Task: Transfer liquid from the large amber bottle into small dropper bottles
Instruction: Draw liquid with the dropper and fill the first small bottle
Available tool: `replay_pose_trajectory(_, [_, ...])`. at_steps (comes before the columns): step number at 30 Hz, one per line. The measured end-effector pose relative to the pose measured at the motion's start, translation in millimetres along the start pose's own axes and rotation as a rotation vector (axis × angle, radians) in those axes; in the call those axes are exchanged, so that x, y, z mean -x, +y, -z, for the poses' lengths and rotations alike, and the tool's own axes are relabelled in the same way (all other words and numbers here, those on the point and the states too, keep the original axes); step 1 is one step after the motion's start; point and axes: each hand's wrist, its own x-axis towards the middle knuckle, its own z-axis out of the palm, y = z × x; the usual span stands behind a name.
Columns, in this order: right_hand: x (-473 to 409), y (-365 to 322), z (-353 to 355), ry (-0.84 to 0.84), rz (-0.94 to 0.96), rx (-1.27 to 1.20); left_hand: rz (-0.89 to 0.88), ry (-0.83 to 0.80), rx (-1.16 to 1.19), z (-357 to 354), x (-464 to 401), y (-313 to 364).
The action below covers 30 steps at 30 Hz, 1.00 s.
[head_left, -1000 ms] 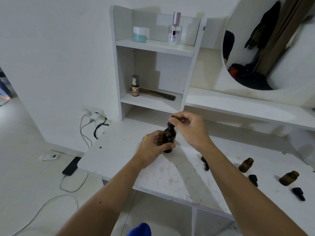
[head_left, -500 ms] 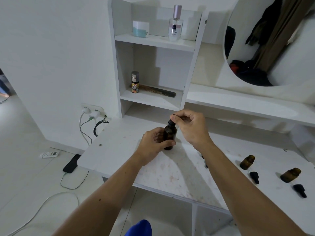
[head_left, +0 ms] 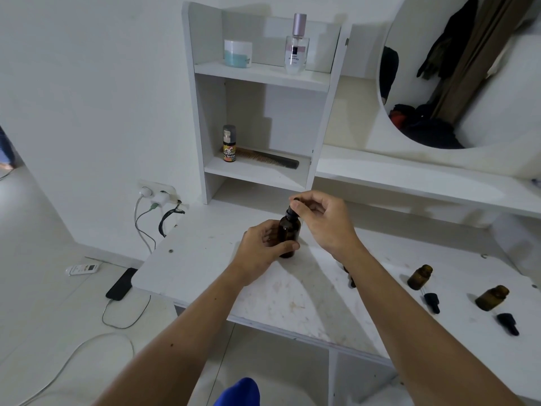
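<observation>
**Cap about to come off the big bottle**

Big bottle [head_left: 289, 233] stands upright on the desk [head_left: 205, 244], mid-left, long axis vertical. Left hand [head_left: 263, 247] wraps its body from the left side, holding it steady. Right hand [head_left: 319, 218] sits directly over it w/ fingertips pinched on the black cap [head_left: 290, 212], so prob unscrewing, then a straight lift up. Two small bottles [head_left: 419, 277] [head_left: 491, 298] lie open w/ droppers [head_left: 431, 301] beside them, well off to the right, nearer the right hand.
</observation>
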Motion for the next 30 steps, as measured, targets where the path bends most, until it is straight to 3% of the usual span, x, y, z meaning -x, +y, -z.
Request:
replay_pose_trajectory(19, [-5.8,-68.7,43.9,0.177,0.213,-0.021,0.035,0.065,-0.073,-7.2,14.8,8.4])
replay_pose_trajectory(27, [28.0,-46.7,84.9,0.243,0.178,-0.062,0.024,0.306,-0.140,-15.6,57.6,12.6])
replay_pose_trajectory(30, [40.1,-32.7,103.2,0.282,0.151,-0.074,0.020,0.316,-0.123,-25.2,67.4,16.1])
